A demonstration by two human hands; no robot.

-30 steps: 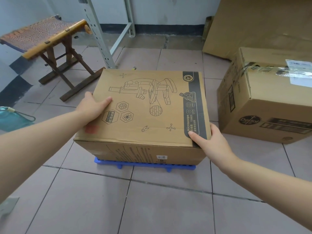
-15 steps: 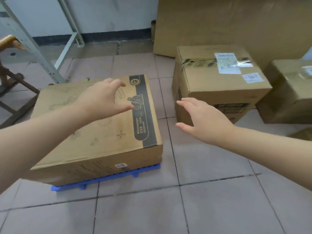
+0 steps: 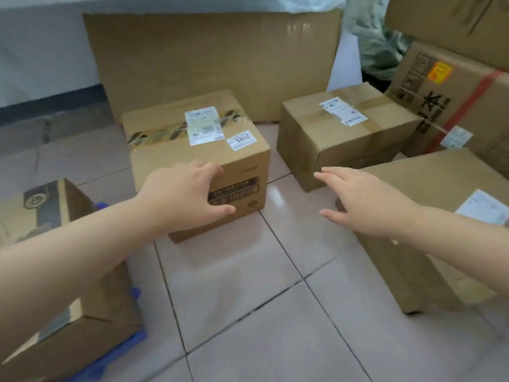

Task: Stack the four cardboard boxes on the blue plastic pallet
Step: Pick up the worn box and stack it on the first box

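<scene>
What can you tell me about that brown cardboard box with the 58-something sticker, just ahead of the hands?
The brown cardboard box stands upright on the pale floor tiles, sealed with shiny printed tape. A white shipping label and a small numbered sticker sit on top; a dark barcode panel marks its front. The left hand, fingers spread, covers its near face; contact is unclear.

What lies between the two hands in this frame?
In the head view, only bare floor tile shows between the left hand and the right hand; the taped box sits behind the left hand.

Both arms outstretched; left hand [image 3: 184, 198] fingers spread, curled; right hand [image 3: 366, 202] flat, empty.
</scene>
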